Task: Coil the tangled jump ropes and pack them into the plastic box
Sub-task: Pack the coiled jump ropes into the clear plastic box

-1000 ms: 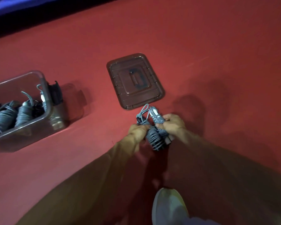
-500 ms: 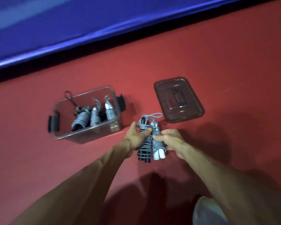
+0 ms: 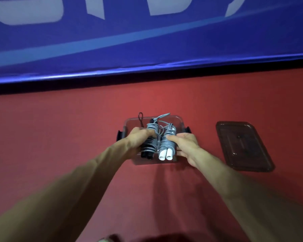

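I hold two coiled jump ropes over the clear plastic box [image 3: 179,120] on the red floor. My left hand [image 3: 137,138] grips the black-handled rope bundle [image 3: 150,147], wrapped in grey cord. My right hand [image 3: 185,144] grips the white-handled rope bundle [image 3: 166,145], also wound in grey cord. The two bundles sit side by side, handles pointing toward me, and they cover most of the box's inside. A loose grey loop [image 3: 163,116] sticks up at the far end. A thin black cord loop [image 3: 140,117] pokes out at the box's far left corner.
The dark translucent lid [image 3: 243,145] lies flat on the floor to the right of the box. A blue padded barrier [image 3: 147,41] with pale lettering runs along the far side. Red floor surrounds the box.
My hands carried both rope bundles left and forward from the floor beside the lid to over the box. The view swung so the box is now centred.
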`<state>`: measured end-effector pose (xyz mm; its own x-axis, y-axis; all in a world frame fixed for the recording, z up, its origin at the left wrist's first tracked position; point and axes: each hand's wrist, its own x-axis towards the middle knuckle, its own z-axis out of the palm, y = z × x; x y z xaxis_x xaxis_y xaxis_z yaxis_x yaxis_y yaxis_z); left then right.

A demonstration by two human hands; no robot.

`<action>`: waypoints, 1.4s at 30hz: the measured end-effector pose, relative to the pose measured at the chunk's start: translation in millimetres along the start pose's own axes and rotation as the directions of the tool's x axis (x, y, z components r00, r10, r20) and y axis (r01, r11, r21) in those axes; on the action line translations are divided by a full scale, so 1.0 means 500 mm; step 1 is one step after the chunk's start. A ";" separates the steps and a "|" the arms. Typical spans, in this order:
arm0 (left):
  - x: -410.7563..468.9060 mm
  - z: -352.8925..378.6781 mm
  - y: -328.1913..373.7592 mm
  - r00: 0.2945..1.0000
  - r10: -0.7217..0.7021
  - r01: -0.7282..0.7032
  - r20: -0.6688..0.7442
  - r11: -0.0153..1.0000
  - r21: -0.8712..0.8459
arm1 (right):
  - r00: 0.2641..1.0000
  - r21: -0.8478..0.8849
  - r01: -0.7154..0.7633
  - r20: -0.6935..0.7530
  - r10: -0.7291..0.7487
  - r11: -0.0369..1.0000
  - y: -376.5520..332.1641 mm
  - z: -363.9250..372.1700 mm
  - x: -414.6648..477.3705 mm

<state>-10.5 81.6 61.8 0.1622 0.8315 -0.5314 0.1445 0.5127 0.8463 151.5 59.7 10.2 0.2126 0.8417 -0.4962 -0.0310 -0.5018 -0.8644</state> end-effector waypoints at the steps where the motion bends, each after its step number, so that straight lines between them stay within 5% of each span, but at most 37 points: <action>1: 0.017 -0.015 0.002 1.000 0.013 -0.012 -0.016 0.999 0.049 | 1.000 0.010 -0.001 0.009 0.001 1.000 -0.004 0.013 0.015; 7: 0.161 -0.051 -0.008 0.980 0.181 -0.119 -0.086 0.870 0.479 | 0.997 0.176 -0.053 -0.051 0.062 0.983 0.000 0.054 0.115; 10: 0.208 -0.030 -0.020 0.956 0.291 -0.186 -0.046 0.717 0.672 | 0.992 0.236 -0.101 -0.052 0.117 0.966 0.016 0.056 0.160; 14: 0.234 -0.020 -0.038 0.943 0.329 -0.124 -0.059 0.509 0.852 | 0.985 0.042 -0.103 -0.134 0.107 0.994 0.037 0.035 0.190; 19: 0.269 -0.048 -0.033 0.848 0.455 -0.131 -0.271 0.676 0.726 | 0.982 -0.176 0.012 -0.182 -0.045 0.984 0.043 0.022 0.196; 26: 0.273 -0.026 -0.037 0.945 0.316 -0.198 -0.089 0.764 0.614 | 0.962 -0.323 0.171 -0.149 -0.229 0.931 0.038 -0.008 0.200; 31: 0.286 0.026 -0.068 0.963 0.229 -0.241 0.142 0.498 0.833 | 0.949 -0.245 0.198 -0.193 -0.248 0.949 0.035 -0.046 0.204; 36: 0.327 0.045 -0.082 0.974 0.051 -0.225 0.219 0.207 0.952 | 0.932 -0.280 0.167 -0.270 -0.244 0.946 0.046 -0.113 0.204; 40: 0.314 0.082 -0.062 0.980 0.116 -0.154 0.161 -0.061 0.986 | 0.915 -0.358 0.039 -0.363 -0.178 0.933 0.070 -0.171 0.193; 42: 0.298 0.116 -0.048 0.961 0.226 -0.135 0.158 -0.116 0.984 | 0.908 -0.421 -0.041 -0.395 -0.143 0.906 0.089 -0.200 0.183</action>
<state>66.7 180.6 -39.9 0.3428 0.8811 -0.3258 0.9219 -0.3822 -0.0634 267.0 94.5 -65.5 0.5828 0.7570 -0.2954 0.3744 -0.5728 -0.7292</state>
